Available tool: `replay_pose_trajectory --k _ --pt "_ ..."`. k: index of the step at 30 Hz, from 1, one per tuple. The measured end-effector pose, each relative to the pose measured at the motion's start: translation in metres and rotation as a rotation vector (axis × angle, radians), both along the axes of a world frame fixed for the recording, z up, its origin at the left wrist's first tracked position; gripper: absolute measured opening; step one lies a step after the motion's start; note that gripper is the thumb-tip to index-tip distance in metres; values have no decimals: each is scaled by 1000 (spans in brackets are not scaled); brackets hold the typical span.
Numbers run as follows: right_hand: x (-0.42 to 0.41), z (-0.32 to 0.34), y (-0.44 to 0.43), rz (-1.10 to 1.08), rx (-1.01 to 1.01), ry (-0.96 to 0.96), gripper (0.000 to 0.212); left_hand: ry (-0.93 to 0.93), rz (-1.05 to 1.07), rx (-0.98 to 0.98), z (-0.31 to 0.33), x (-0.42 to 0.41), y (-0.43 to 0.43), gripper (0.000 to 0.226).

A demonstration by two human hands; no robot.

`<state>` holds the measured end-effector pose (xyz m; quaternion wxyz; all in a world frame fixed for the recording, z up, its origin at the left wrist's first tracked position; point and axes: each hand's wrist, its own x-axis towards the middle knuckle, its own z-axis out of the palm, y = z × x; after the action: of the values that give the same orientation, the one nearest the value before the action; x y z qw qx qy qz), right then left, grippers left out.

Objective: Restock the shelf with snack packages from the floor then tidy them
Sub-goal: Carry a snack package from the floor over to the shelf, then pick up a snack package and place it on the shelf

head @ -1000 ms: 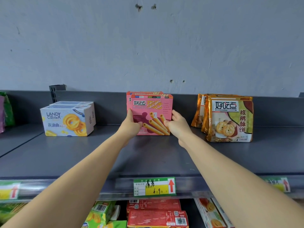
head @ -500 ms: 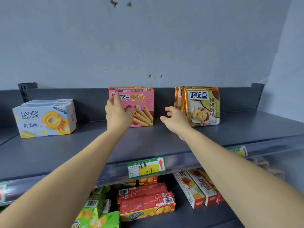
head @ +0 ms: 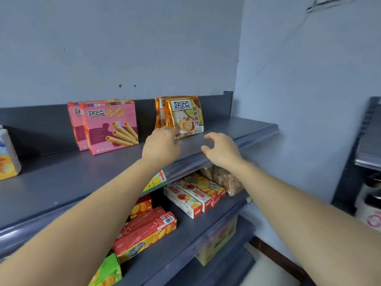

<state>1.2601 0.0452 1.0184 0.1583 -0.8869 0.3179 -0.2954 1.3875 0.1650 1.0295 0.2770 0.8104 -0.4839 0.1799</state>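
Box (head: 7,156) half beyond left edge

Left hand (head: 161,145) and right hand (head: 221,150) hover before gold packets (head: 185,114).

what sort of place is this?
Most likely a small grocery shop. A tiered grey metal shelf carries a price tag on its front edge, and pink boxes and gold packs of snacks stand facing outward.

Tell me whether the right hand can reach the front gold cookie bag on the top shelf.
Probably yes. The right hand hovers empty, fingers loosely curled, just right of the front gold cookie bag, with only bare top shelf between. The left hand sits at its lower left corner.
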Motion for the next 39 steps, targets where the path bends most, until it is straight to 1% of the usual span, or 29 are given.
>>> replay_pose_trajectory --k 5,9,12,15,19,25,31,37,39 --pt "-86 -15 -15 -180 -70 99 41 -110 -125 94 -16 -60 -33 35" --pt "-164 -33 -23 -310 -22 172 41 -183 -237 156 -33 -121 -59 32" --pt "-228 -51 -23 -399 -9 232 41 -181 -350 193 -50 -171 -78 33" --pt "-295 -73 -17 -484 21 280 42 -161 -453 243 -68 -229 -91 28" --pt "-380 -96 2 -598 52 332 40 -168 -572 325 -98 -308 -99 38" --pt "-513 -131 42 -795 126 433 42 -190 -782 409 -141 -437 -103 35" --pt "-622 -164 83 -1000 247 426 39 -199 -1010 443 -170 -557 -104 34" --pt "-704 -196 116 -1211 349 426 35 -223 -1235 478 -200 -661 -110 36" --pt "-727 -206 125 -1288 397 408 35 -259 -1317 493 -211 -694 -113 34"
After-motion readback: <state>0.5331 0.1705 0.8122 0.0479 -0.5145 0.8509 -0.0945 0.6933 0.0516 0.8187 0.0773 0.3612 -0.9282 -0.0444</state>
